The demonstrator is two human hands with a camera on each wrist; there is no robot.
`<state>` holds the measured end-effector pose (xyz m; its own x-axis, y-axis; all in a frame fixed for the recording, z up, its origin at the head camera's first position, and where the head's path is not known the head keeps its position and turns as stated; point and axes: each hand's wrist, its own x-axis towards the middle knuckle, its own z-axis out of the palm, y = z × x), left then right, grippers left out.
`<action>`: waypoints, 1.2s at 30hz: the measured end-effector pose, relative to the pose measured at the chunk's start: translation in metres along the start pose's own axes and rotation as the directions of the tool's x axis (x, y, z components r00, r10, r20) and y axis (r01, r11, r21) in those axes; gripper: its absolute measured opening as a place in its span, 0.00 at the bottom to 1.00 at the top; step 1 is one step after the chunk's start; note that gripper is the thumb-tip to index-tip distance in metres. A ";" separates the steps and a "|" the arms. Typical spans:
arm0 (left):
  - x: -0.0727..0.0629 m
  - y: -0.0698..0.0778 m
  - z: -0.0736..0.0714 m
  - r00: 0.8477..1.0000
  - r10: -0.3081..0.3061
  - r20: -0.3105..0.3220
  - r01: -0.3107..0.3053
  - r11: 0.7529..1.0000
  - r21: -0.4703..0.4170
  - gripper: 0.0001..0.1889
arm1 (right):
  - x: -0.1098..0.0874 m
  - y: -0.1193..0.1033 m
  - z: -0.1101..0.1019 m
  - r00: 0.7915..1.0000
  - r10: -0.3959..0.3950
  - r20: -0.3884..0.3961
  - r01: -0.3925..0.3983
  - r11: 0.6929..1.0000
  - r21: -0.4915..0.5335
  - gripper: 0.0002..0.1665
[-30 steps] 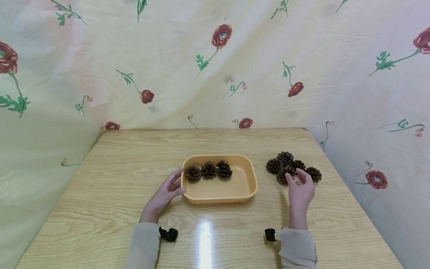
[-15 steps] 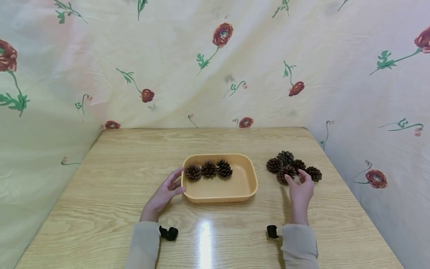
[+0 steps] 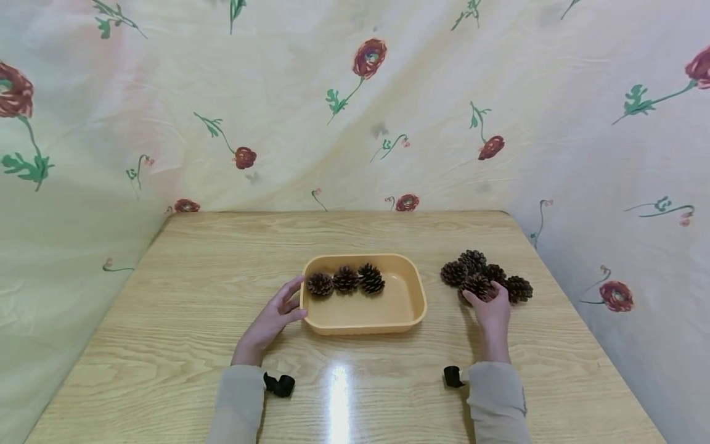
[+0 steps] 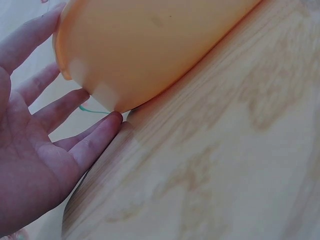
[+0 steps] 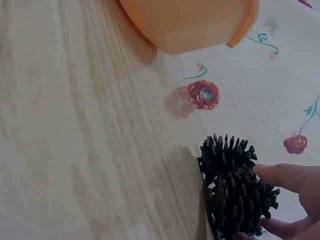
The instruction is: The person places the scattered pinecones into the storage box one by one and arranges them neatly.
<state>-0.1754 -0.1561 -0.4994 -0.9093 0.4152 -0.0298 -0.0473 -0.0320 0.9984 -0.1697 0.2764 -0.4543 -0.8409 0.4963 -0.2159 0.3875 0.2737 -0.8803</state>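
A tan plastic tray point(image 3: 363, 324) holds three pine cones, point(image 3: 320, 285) one of them close to its left end, in a row along the far side. My left hand point(image 3: 272, 319) touches the tray's left end, fingers spread and fairly straight, as the left wrist view also shows. On the right, my right hand point(image 3: 493, 311) has thumb and fingers around the front pine cone point(image 3: 476, 286) of a cluster. In the right wrist view that pine cone point(image 5: 240, 202) sits against the fingers, with another pine cone point(image 5: 227, 154) behind it. Some fingertips are hidden there.
Several more pine cones point(image 3: 455, 272) lie close around the gripped one, including one point(image 3: 519, 288) to the right of the hand. The wooden table point(image 3: 166, 320) meets flowered cloth point(image 3: 288, 111) at the back and sides. Black wrist cameras point(image 3: 452, 377) stick out inward from the sleeves.
My right hand has moved slightly forward and left, and its thumb and fingers have closed around the front pine cone. The left hand and tray stay put.
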 end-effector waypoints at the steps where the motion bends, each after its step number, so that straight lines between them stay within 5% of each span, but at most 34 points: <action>1: 0.000 0.000 0.000 1.000 -0.001 0.001 0.001 1.000 -0.003 0.39 | 0.001 0.001 0.000 1.000 0.003 0.006 -0.003 1.000 -0.005 0.50; 12: 0.000 0.004 0.002 1.000 0.006 0.006 -0.006 1.000 -0.011 0.40 | 0.004 -0.001 0.000 1.000 0.003 0.000 -0.003 1.000 -0.004 0.40; 36: -0.001 0.003 0.002 1.000 -0.014 -0.007 0.014 1.000 0.000 0.39 | -0.017 -0.018 -0.002 0.999 -0.037 -0.010 0.038 0.997 0.066 0.41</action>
<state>-0.1742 -0.1549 -0.4960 -0.9113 0.4094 -0.0443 -0.0603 -0.0261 0.9978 -0.1619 0.2649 -0.4337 -0.8511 0.4937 -0.1787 0.3294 0.2371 -0.9139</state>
